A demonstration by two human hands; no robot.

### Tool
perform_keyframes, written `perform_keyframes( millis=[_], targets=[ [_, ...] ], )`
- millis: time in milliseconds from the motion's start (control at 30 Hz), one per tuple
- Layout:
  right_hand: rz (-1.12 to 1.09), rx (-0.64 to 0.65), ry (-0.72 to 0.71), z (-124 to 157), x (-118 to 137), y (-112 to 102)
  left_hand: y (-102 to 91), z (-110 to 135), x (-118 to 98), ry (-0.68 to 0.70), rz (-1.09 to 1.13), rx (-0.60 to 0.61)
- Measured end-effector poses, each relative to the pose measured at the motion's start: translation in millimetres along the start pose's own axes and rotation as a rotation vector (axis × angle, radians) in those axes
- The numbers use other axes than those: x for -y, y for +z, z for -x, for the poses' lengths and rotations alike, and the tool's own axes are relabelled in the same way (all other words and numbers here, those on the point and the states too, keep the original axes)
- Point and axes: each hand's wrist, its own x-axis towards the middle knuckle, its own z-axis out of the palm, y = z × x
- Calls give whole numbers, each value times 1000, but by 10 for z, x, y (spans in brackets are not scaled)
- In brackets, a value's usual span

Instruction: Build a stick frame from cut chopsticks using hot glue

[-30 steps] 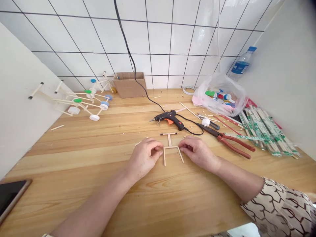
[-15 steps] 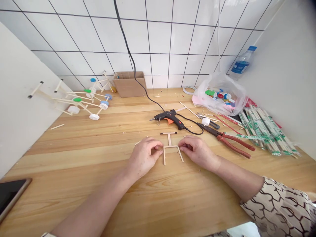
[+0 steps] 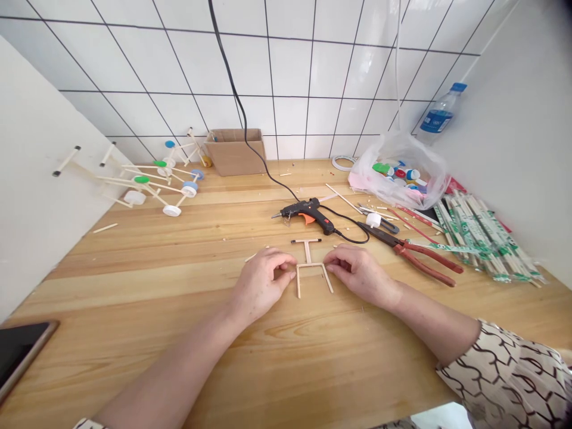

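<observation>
A small frame of wooden sticks (image 3: pixel 310 265) lies on the wooden table between my hands. Two legs point toward me from its crossbar, and a stem on the far side ends in a short bar with dark tips. My left hand (image 3: pixel 263 279) is closed, thumb and forefinger pinching at the frame's left corner. At the right corner, the fingers of my right hand (image 3: pixel 361 275) are pinched together in the same way. Just beyond the frame lies a black glue gun (image 3: pixel 320 219) with an orange trigger, its nozzle pointing left.
Red-handled pliers (image 3: pixel 424 262) lie to the right, near wrapped chopsticks (image 3: pixel 485 235). Behind them are a plastic bag (image 3: pixel 369 185) of bottle caps and a water bottle (image 3: pixel 437 119). Stick models with cap wheels (image 3: pixel 172 210), a cardboard box (image 3: pixel 236 158) and a phone (image 3: pixel 22 351) are leftward.
Both hands stay at the frame's corners in the same pose. The whole view has shifted very slightly; nothing on the table has visibly moved.
</observation>
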Motion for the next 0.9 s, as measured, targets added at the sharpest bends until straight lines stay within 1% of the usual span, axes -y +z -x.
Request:
perform_keyframes(
  millis=[267,733,900],
  targets=[
    [-15,-4,-15,-1,-11,-2,0,-2,2,24,10,4],
    [-4,-9,-37,5,-8,-1,6,-4,14,29,-1,8],
    [-1,-6,-36,2,-6,0,-9,-13,10,20,-3,29]
  ],
)
